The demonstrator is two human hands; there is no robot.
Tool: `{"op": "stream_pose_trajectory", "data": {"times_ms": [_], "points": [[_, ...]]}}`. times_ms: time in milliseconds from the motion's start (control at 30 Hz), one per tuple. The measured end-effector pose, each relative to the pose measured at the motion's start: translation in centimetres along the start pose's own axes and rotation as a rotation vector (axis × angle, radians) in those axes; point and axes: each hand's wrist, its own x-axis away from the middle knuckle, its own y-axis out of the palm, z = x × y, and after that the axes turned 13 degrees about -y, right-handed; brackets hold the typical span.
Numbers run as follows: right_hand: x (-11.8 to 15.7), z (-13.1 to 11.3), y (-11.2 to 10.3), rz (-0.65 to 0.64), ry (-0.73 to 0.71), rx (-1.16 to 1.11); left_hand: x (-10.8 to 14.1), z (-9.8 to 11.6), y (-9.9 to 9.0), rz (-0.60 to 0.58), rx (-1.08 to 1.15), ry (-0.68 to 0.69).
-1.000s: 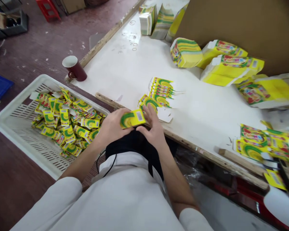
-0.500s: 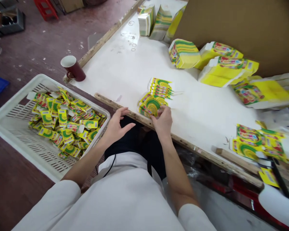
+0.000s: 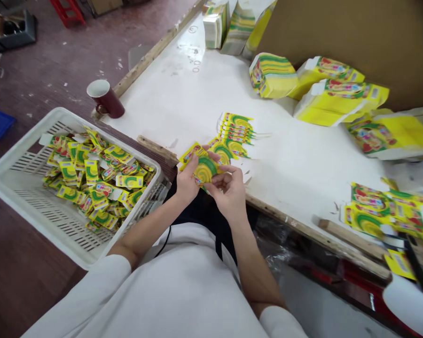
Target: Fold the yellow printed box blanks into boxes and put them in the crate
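Above the table's front edge, both my hands are on a flat yellow-and-green printed carton [image 3: 205, 170]. My left hand [image 3: 188, 180] grips its left side, thumb on top. At its right edge, my right hand [image 3: 231, 190] has its fingers bent and pinched against the carton. Just beyond lie more flat cartons [image 3: 235, 129], fanned in an overlapping row on the white table [image 3: 155, 101]. To my left stands a white plastic basket [image 3: 61, 115] holding many small folded cartons [image 3: 98, 197].
A maroon mug [image 3: 107, 99] stands at the table's left corner. Stacks of cartons [image 3: 273, 77] line a brown cardboard sheet [image 3: 331, 33] at the back. Loose cartons [image 3: 370, 206] and a wooden strip [image 3: 352, 239] lie on the right. Wooden edging [image 3: 157, 56] borders the table.
My right hand has brought a carton from the fanned row toward me. My left hand, open and empty before, has moved right and taken hold of it.
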Motion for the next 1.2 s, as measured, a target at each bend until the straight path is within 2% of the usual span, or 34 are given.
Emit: {"op": "stream_pose_trajectory", "data": {"times_ms": [133,233,333,400,500,600,733,833,933,967,1033,1100,1133,1200], "points": [[0.3,-0.2,0.7,-0.116,-0.022,-0.076,0.7,0.3,0.1,0.047,-0.001,0.024],[0.4,-0.3,1.1,-0.156,-0.079,0.045,0.5,0.7,0.3,0.091,0.038,0.008],[0.8,-0.1,1.7,-0.174,-0.121,0.160,-0.2,1.0,0.2,0.161,0.102,0.065],[0.8,0.1,1.7,-0.141,-0.091,0.151,-0.4,1.0,-0.2,0.180,0.053,0.077],[0.5,0.1,1.2,-0.052,-0.033,0.085,0.0,0.9,-0.9,0.090,-0.098,0.050],[0.1,-0.1,0.7,-0.028,-0.063,0.077,0.4,0.2,-1.9,0.036,-0.161,0.061],[-0.3,-0.3,0.0,0.044,-0.206,0.352,0.3,0.1,-3.1,0.104,-0.220,0.083],[-0.5,-0.5,-1.1,0.050,-0.386,0.667,0.5,2.4,-3.8,0.033,-0.454,0.153],[-0.7,-1.1,-2.0,-0.028,-0.605,0.887,1.3,6.0,-3.8,-0.089,-0.932,0.376],[-0.7,-1.4,-2.1,-0.057,-0.682,0.915,1.5,6.9,-3.6,-0.137,-1.131,0.390],[-0.6,-1.8,-1.9,-0.075,-0.804,0.919,2.0,7.8,-3.1,-0.272,-1.451,0.281],[-0.4,-1.9,-1.5,0.004,-0.801,0.873,2.2,7.4,-2.7,-0.340,-1.583,0.134],[-0.3,-1.7,-1.3,0.070,-0.738,0.824,2.3,6.8,-2.5,-0.333,-1.597,0.103],[-0.1,-1.0,-1.1,0.159,-0.523,0.636,2.4,5.4,-2.6,-0.264,-1.589,0.152]]}}
